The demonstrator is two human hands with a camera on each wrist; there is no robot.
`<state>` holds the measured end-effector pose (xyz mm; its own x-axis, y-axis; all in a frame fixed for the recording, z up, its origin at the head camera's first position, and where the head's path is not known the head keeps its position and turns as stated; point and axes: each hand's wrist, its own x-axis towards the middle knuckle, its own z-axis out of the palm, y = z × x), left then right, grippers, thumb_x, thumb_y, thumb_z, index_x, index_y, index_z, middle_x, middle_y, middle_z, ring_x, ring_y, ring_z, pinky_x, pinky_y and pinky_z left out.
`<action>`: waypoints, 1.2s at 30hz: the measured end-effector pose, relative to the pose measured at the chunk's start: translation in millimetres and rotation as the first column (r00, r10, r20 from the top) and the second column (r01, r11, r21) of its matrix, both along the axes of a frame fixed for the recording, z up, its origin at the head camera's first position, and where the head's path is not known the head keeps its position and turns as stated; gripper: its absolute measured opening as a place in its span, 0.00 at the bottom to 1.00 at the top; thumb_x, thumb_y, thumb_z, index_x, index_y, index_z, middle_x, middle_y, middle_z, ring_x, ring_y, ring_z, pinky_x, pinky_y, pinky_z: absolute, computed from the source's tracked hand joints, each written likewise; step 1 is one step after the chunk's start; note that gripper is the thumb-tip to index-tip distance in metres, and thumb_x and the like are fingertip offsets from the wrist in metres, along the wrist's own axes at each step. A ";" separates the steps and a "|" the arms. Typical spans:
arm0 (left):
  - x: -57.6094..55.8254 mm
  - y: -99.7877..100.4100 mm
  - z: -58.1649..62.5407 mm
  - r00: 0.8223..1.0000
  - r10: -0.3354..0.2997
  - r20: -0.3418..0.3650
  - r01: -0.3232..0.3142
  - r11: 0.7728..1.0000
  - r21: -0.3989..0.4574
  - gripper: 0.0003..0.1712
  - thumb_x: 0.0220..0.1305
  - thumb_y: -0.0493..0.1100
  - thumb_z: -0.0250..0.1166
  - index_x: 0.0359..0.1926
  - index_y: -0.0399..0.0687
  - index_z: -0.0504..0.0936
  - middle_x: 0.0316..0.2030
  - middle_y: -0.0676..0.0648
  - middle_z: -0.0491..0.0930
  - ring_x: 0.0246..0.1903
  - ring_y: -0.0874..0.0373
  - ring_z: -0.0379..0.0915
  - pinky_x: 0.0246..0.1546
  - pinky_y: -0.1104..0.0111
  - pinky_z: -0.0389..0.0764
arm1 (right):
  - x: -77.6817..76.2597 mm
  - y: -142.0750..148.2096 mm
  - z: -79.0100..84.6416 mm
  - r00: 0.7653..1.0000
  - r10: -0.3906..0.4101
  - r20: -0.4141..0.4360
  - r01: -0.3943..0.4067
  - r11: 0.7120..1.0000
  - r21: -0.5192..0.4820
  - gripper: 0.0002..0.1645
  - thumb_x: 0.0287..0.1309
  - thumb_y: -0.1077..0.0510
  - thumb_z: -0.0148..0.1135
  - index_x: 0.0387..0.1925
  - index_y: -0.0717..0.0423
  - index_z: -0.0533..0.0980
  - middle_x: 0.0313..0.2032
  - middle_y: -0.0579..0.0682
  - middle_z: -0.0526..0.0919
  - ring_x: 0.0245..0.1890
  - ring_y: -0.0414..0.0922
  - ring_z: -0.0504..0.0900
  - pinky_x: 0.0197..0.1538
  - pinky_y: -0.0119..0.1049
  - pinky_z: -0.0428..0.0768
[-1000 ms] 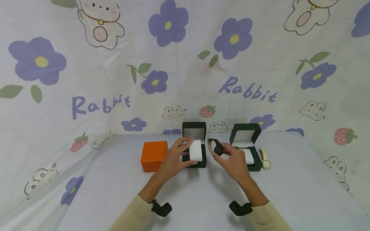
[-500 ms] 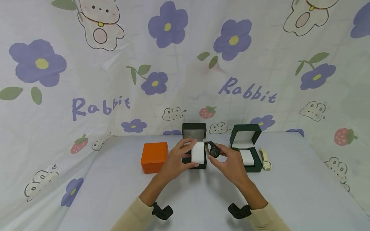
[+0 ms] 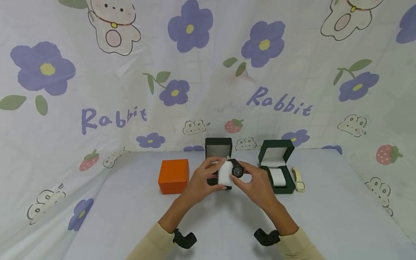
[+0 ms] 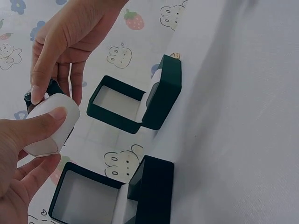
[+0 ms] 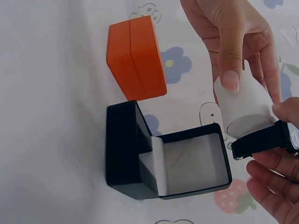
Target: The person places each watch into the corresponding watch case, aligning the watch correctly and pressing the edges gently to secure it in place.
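My left hand (image 3: pixel 199 178) grips a white watch cushion (image 3: pixel 225 176) between thumb and fingers, lifted above an opened dark watch box (image 5: pixel 122 149). With thumb and fingers, my right hand (image 3: pixel 258 180) pinches a black wristwatch (image 3: pixel 238 171) by its dial end. In the right wrist view, the black strap (image 5: pixel 254 142) runs alongside the round end of the cushion, and its tip hangs loose past it. The left wrist view has the watch partly hidden behind the cushion.
An orange box (image 3: pixel 173 177) stands closed at the left. To the right, a green watch box (image 3: pixel 288 188) lies opened with its own white cushion (image 3: pixel 277 177) inside. Beside it rests a gold-coloured watch (image 3: pixel 300 185). A patterned cloth (image 3: pixel 208 65) hangs behind the table.
The white cushion has come up and right out of the dark box in my left hand. My right hand has moved left, bringing the black watch up against the cushion's end.
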<state>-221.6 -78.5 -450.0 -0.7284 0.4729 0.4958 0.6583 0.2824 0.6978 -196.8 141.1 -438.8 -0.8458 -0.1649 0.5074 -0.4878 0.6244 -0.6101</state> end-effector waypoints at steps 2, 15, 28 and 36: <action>0.1 0.4 -0.1 1.000 0.000 0.002 0.000 1.000 0.002 0.50 0.50 0.34 0.80 0.74 0.43 0.68 0.69 0.44 0.64 0.61 0.47 0.74 0.51 0.68 0.83 | 0.2 -0.8 -0.4 1.000 0.006 -0.002 -0.006 1.000 0.027 0.31 0.57 0.52 0.76 0.59 0.61 0.80 0.49 0.54 0.87 0.48 0.50 0.86 0.49 0.49 0.86; 0.5 2.1 -4.5 0.999 0.026 -0.019 -0.025 0.998 0.062 0.49 0.49 0.34 0.80 0.73 0.41 0.69 0.67 0.44 0.66 0.62 0.46 0.72 0.49 0.62 0.85 | 0.9 -4.8 -0.6 0.998 0.057 -0.037 -0.055 0.997 0.057 0.33 0.56 0.54 0.77 0.60 0.63 0.79 0.48 0.55 0.87 0.43 0.47 0.86 0.45 0.46 0.87; 0.8 -0.8 -7.5 0.999 0.030 0.029 -0.034 0.985 0.169 0.47 0.46 0.31 0.80 0.70 0.42 0.73 0.66 0.44 0.68 0.62 0.45 0.73 0.50 0.56 0.85 | 0.5 8.0 13.5 0.946 0.303 0.117 -0.315 0.944 0.099 0.39 0.62 0.70 0.67 0.73 0.60 0.66 0.60 0.56 0.80 0.60 0.53 0.80 0.58 0.48 0.82; -2.4 -2.0 -10.4 0.998 0.047 0.047 -0.055 0.984 0.172 0.46 0.47 0.34 0.81 0.70 0.47 0.75 0.65 0.48 0.70 0.63 0.47 0.72 0.49 0.55 0.85 | -2.7 8.4 11.5 0.953 0.277 0.127 -0.281 0.959 0.021 0.36 0.60 0.73 0.66 0.70 0.61 0.70 0.61 0.58 0.80 0.56 0.54 0.83 0.56 0.46 0.84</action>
